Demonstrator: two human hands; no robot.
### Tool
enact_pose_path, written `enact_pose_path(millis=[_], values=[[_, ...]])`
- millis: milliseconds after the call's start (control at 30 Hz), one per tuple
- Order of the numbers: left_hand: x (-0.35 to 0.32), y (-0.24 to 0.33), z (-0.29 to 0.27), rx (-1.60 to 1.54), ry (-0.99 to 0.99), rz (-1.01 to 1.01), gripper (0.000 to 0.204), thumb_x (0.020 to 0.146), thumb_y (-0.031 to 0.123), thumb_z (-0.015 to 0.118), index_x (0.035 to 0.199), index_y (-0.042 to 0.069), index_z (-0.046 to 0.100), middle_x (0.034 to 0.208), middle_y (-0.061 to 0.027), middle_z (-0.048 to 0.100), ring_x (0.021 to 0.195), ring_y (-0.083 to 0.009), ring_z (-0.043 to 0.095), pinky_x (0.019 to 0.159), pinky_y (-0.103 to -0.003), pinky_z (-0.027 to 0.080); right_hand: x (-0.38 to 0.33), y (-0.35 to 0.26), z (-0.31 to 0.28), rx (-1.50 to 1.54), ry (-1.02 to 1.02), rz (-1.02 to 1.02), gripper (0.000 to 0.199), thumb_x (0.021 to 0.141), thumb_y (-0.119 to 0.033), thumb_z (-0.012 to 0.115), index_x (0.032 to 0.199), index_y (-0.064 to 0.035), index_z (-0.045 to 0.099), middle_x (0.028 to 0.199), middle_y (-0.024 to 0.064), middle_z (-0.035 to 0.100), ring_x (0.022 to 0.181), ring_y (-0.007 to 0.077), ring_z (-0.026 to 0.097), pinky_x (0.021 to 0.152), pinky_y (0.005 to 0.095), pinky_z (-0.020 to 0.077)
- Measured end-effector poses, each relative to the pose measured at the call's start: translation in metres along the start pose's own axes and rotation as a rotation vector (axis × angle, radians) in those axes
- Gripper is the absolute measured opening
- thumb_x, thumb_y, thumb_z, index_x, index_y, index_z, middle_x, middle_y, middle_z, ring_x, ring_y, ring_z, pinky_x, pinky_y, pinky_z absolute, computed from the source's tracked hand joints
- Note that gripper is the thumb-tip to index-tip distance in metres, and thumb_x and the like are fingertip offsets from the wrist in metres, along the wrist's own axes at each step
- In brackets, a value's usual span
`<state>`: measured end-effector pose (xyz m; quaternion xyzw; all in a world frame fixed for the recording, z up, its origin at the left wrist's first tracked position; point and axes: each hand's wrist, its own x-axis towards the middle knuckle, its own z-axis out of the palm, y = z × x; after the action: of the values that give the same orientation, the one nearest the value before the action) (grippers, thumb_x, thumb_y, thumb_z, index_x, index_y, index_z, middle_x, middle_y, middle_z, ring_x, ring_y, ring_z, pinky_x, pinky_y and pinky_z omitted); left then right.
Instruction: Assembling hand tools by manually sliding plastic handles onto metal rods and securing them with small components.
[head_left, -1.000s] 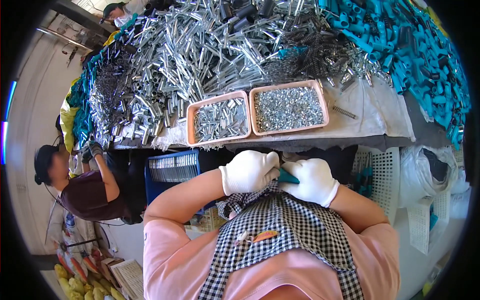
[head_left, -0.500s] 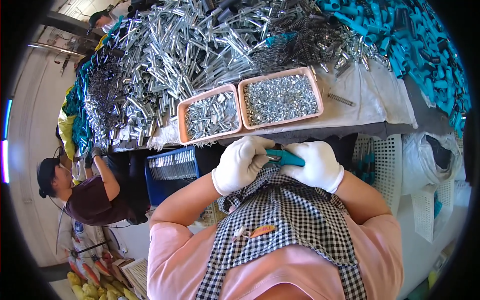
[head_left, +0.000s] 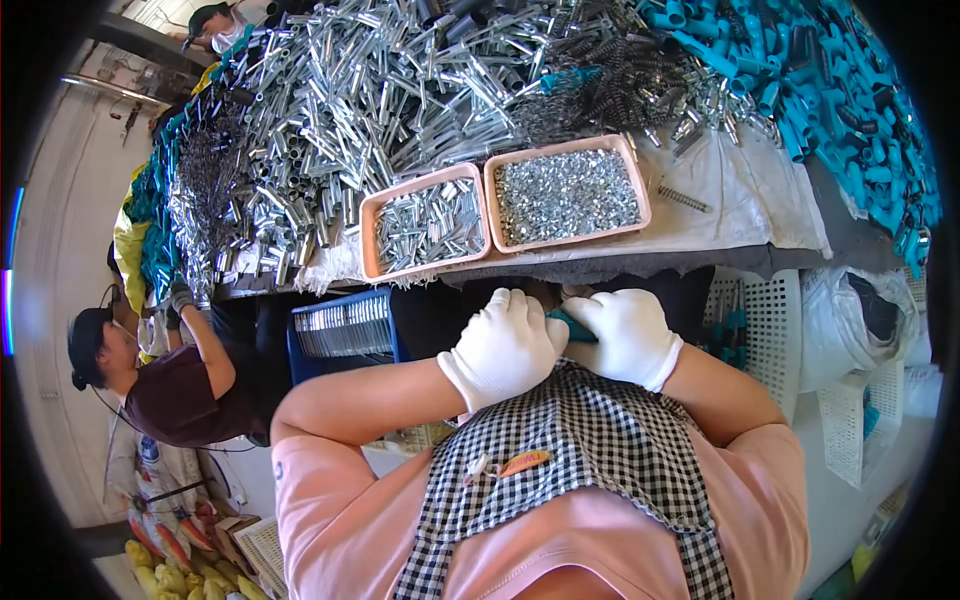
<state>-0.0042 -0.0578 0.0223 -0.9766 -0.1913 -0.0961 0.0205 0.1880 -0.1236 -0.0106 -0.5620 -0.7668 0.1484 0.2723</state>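
Both gloved hands working a teal part at the bench edge

The left hand (head_left: 503,345) and the right hand (head_left: 625,335), both in white gloves, are closing together on a small teal plastic piece (head_left: 572,325), which is showing only as a sliver between the fingers, just above the checked apron (head_left: 590,450) and below the table edge. Both hands are gripping narrow around it; what else is inside the grip is hidden. On the grey-covered table (head_left: 740,200) two pink trays are sitting side by side: the left tray (head_left: 372,235) holding short metal tubes, the right tray (head_left: 640,190) small shiny fittings. To do this well, the grip is probably best kept short and square, thumbs opposing, with the part held close to the body so nothing slips. A co-worker (head_left: 160,390) is standing at the table's far left end
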Motion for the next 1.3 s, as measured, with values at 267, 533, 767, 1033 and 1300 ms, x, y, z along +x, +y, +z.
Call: enact_pose_path(millis=[267,533,767,1033,1300], values=[[0.023,-0.052,-0.014,-1.011,-0.544,-0.310,0.059,0.073,0.050,0.083,0.094,0.000,0.060,0.079,-0.0140,0.065,0.074,-0.0253,0.064,0.067,-0.036,0.050,-0.001,-0.011,-0.012,0.075,0.022,-0.055,0.035,0.071,-0.043,0.078,0.086,-0.0136,0.066,0.066,0.0079,0.064,0.058,0.0274,0.064,0.053,0.0397,0.0506],[0.007,-0.026,-0.011,-0.926,-0.300,-0.251,0.040,0.077,0.035,0.081,0.087,0.002,0.061,0.073,-0.0146,0.066,0.065,-0.0300,0.067,0.061,-0.037,0.052,-0.007,-0.002,-0.011,0.053,0.015,-0.111,0.044,0.069,-0.043,0.079,0.100,-0.0123,0.069,0.067,0.0061,0.064,0.058,0.0244,0.065,0.054,0.0372,0.0512],[0.025,-0.030,-0.015,-0.914,-0.390,-0.358,0.041,0.067,0.027,0.086,0.088,0.001,0.062,0.078,-0.0143,0.067,0.070,-0.0260,0.066,0.064,-0.036,0.051,-0.008,0.011,-0.013,0.042,0.032,-0.128,0.045,0.067,-0.039,0.078,0.102,-0.0123,0.068,0.068,0.0054,0.062,0.058,0.0234,0.064,0.053,0.0365,0.0502],[0.037,-0.040,-0.012,-0.921,-0.386,-0.429,0.056,0.061,0.027,0.087,0.102,0.000,0.061,0.088,-0.0149,0.069,0.082,-0.0274,0.069,0.077,-0.035,0.054,-0.009,0.022,-0.036,0.113,-0.084,-0.036,0.066,0.074,-0.028,0.075,0.130,-0.0027,0.052,0.087,0.0145,0.067,0.069,0.0307,0.067,0.058,0.0411,0.0520],[0.067,-0.102,-0.002,-0.648,0.054,-0.309,0.102,0.070,0.043,0.084,0.146,-0.003,0.035,0.134,-0.0275,0.046,0.128,-0.0397,0.047,0.106,-0.044,0.039,-0.010,0.034,-0.039,0.287,-0.148,0.159,0.051,0.077,-0.023,0.074,0.122,-0.0053,0.058,0.090,0.0196,0.068,0.077,0.0379,0.067,0.065,0.0451,0.0525]])
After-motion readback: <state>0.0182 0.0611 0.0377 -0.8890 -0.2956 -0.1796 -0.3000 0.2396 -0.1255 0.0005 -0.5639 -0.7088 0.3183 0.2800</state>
